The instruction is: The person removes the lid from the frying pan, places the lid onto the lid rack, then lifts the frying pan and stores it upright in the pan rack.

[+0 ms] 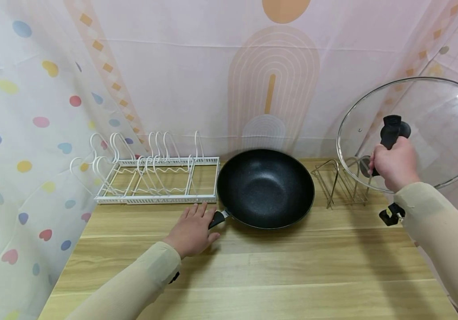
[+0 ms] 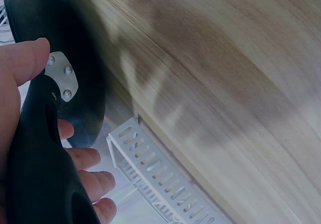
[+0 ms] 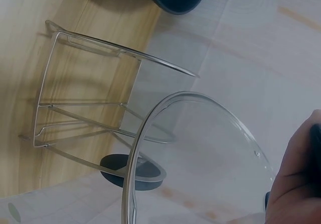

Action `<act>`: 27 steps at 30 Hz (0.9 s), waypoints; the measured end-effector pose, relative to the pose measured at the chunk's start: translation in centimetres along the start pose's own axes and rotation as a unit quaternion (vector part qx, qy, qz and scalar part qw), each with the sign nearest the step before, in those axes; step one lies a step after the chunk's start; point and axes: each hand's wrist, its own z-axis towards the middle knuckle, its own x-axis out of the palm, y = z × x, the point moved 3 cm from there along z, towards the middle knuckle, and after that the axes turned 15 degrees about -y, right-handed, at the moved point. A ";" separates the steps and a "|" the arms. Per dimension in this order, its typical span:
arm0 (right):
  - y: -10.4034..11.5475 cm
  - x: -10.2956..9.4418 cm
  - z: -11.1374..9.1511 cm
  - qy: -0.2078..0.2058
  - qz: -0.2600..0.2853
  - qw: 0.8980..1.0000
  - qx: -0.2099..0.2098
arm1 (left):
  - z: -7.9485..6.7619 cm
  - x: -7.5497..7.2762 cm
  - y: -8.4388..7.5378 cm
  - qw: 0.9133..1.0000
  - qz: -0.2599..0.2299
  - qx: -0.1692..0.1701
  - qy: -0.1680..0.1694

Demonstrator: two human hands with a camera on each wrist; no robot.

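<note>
A black wok (image 1: 265, 191) stands on the wooden table, its handle pointing toward the front left. My left hand (image 1: 192, 229) lies palm down over the black handle (image 1: 217, 219), fingers spread and fairly straight. In the left wrist view the handle (image 2: 40, 158) runs under the palm, between thumb and fingertips. On the right, my right hand (image 1: 396, 163) grips the black knob (image 1: 392, 129) of a large glass lid (image 1: 445, 133). The lid is raised and tilted, its steel rim (image 3: 131, 169) in front of part of a wire rack (image 3: 45, 83) in the right wrist view.
Left of the wok sits a white dish rack (image 1: 161, 199) with several wire loops. The wire rack (image 1: 335, 182) stands right of the wok, with a dark round piece (image 3: 133, 171) by its end. Patterned curtains (image 1: 189, 89) hang behind the table (image 1: 253, 275).
</note>
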 end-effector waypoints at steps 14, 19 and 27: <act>-0.9 0.3 0.2 -0.013 -0.021 1.000 -0.010 | 0.1 0.1 -0.1 1.000 -0.001 -0.001 -0.001; -1.1 0.5 0.0 -0.011 -0.011 1.000 -0.008 | 0.2 0.0 0.0 1.000 -0.001 -0.001 0.001; -1.2 0.8 -0.3 -0.004 -0.022 1.000 -0.021 | 0.2 -0.4 -0.2 1.000 0.019 0.015 0.005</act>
